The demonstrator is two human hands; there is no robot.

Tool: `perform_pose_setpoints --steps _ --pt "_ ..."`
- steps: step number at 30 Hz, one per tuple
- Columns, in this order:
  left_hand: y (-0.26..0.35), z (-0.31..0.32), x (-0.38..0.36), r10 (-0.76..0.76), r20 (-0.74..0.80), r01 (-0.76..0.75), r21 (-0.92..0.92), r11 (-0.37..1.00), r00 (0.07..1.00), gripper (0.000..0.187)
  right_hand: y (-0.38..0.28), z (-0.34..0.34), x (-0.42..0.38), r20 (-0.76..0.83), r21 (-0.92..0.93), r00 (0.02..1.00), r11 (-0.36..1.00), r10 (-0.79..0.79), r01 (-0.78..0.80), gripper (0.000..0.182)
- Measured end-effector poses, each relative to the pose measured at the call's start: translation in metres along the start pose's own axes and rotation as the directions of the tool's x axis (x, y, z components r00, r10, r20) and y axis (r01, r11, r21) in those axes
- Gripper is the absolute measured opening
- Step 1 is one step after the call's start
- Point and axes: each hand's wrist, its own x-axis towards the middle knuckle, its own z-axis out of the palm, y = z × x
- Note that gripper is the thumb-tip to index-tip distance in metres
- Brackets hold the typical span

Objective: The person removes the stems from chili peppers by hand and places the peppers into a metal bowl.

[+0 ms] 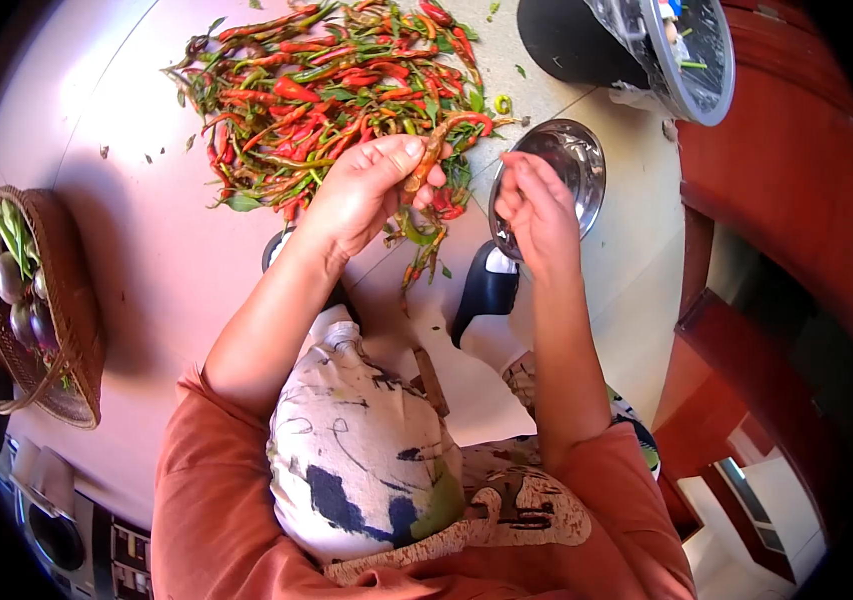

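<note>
Red and green chili peppers (297, 90) lie in a large pile on the light floor. My left hand (372, 190) is closed around a brownish-red pepper (425, 168), pinched between thumb and fingers above the pile's lower right part. A curved red pepper (470, 119) shows right by its upper end. My right hand (539, 205) hovers over the left side of a shiny metal bowl (587, 180), fingers bent and thumb against them; whatever they may hold is too small to make out.
A woven basket (82, 300) with eggplants and green pods stands at the left. The black bin (567, 45) with a plastic liner is at the upper right, beside red furniture (777, 120). My shoes (487, 290) are below the pile and bowl.
</note>
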Motion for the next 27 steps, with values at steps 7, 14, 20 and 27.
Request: perform_pose_setpoints --steps 7,14,20,27 --pt "0.015 -0.018 -0.024 -0.038 0.030 0.040 -0.061 0.997 0.999 0.026 -0.018 0.071 0.026 0.374 -0.032 0.920 0.993 0.119 -0.115 0.025" --pt "0.026 -0.030 -0.038 -0.066 -0.008 0.065 -0.024 0.998 0.998 0.030 -0.031 0.089 0.025 0.436 -0.546 0.881 0.832 0.183 0.097 0.017" --pt "0.043 -0.032 -0.051 0.004 -0.084 0.038 0.488 0.872 0.996 0.021 -0.043 0.100 0.019 0.597 -0.751 0.778 0.475 0.194 0.458 0.014" --pt "0.043 -0.039 -0.056 -0.039 -0.030 0.049 0.476 0.878 0.999 0.021 -0.046 0.113 0.019 0.859 -0.509 0.492 0.151 0.140 0.847 0.011"
